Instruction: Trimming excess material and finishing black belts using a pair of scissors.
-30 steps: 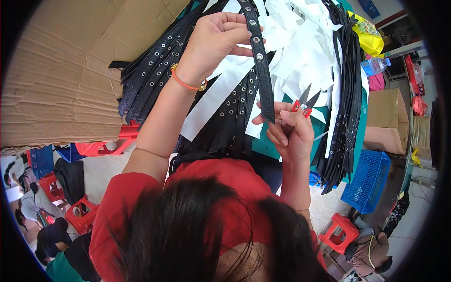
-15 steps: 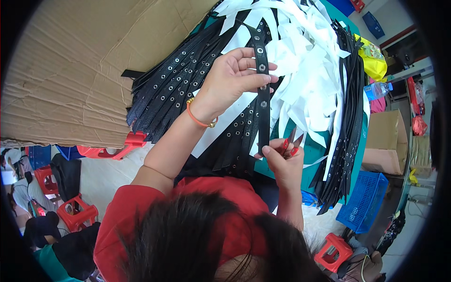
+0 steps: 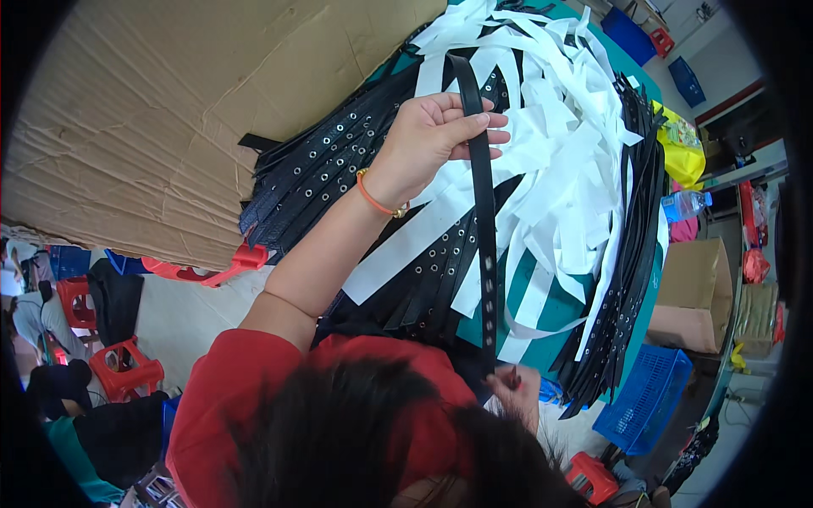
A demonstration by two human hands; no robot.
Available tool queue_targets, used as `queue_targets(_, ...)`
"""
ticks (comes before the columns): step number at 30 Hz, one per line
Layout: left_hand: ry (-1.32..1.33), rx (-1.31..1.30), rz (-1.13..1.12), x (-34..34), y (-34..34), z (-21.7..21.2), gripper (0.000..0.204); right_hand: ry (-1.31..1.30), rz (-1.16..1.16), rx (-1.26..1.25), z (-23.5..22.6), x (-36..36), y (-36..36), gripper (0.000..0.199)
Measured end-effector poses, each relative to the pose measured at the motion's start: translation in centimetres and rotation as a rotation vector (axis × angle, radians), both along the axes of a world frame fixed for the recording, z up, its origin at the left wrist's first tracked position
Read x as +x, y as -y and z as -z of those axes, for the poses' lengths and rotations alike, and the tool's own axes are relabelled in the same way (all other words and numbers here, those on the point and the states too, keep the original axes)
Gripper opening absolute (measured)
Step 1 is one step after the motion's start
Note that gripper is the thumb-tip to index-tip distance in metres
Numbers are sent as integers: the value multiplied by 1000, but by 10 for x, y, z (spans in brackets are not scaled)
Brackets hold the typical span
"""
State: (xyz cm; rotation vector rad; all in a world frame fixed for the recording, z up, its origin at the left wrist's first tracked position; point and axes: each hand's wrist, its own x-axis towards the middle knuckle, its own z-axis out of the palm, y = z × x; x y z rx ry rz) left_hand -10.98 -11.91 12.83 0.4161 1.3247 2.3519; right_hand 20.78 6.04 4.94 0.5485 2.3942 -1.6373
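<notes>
Fingers of the left hand (image 3: 436, 140) pinch a long black eyeleted leather strap (image 3: 485, 254) held taut above a counter (image 3: 550, 309) heaped with white strips, while the right hand (image 3: 518, 394) grips its lower end, its fingers' state hidden.

Garment workshop, worktable heaped with studded black belts (image 3: 339, 161), white strips (image 3: 550, 152), cardboard sheets (image 3: 169, 110), plastic crates (image 3: 648, 398)
</notes>
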Motion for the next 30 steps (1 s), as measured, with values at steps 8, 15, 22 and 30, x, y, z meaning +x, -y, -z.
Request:
queue_targets(8, -19, 0, -8, -14, -15, -3, 23, 384, 376, 56, 96, 187, -46, 16)
queue_targets(15, -44, -22, -4, -13, -20, -13, 24, 263, 503, 295, 104, 218, -58, 16)
queue_targets(22, -56, -19, -22, -11, -13, -32, 27, 168, 612, 520, 105, 234, -64, 16)
queue_targets(30, -46, -55, 72, 19, -7, -56, 26, 26, 761, 769, 96, 233, -70, 15)
